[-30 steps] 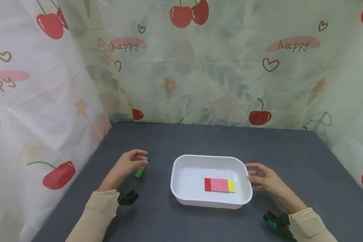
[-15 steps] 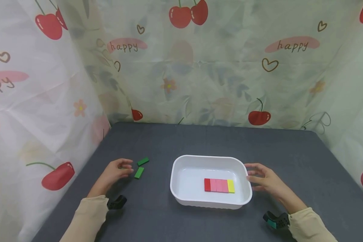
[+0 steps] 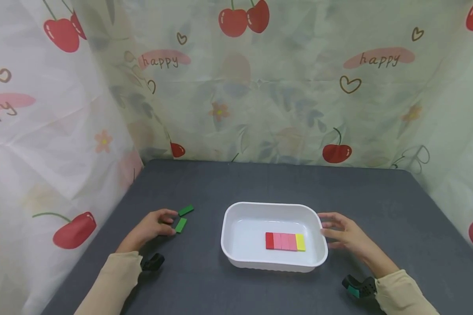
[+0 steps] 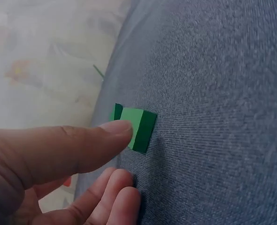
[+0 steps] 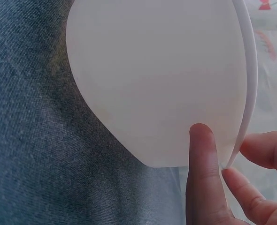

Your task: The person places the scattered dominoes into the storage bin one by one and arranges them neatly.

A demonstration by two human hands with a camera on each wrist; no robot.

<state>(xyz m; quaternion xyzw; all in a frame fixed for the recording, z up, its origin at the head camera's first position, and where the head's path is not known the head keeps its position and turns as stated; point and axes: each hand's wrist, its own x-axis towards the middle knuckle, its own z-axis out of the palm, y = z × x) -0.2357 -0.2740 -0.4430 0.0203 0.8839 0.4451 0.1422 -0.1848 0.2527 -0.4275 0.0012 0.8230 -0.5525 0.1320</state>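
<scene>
In the head view my left hand (image 3: 153, 226) is at the left of the table, its thumb and fingers apart at the near end of two small green blocks. The nearer green block (image 3: 181, 225) lies just right of the thumb, and the other green block (image 3: 186, 210) is angled behind it. In the left wrist view the thumb (image 4: 94, 145) overlaps the closest green block (image 4: 137, 124). My right hand (image 3: 344, 232) touches the right end of a white tray (image 3: 273, 264), its fingers fairly straight, one (image 5: 203, 164) lying along the outer wall in the right wrist view.
Inside the tray sits a row of small blocks: a red block (image 3: 270, 240), pink blocks (image 3: 285, 241) and a yellow block (image 3: 300, 242). A dark cloth covers the table (image 3: 205, 284). Printed curtains (image 3: 260, 100) hang behind and at both sides.
My left hand first draws back left from over the green blocks, uncovering them, then comes slightly right to their edge again. The right hand and tray stay put.
</scene>
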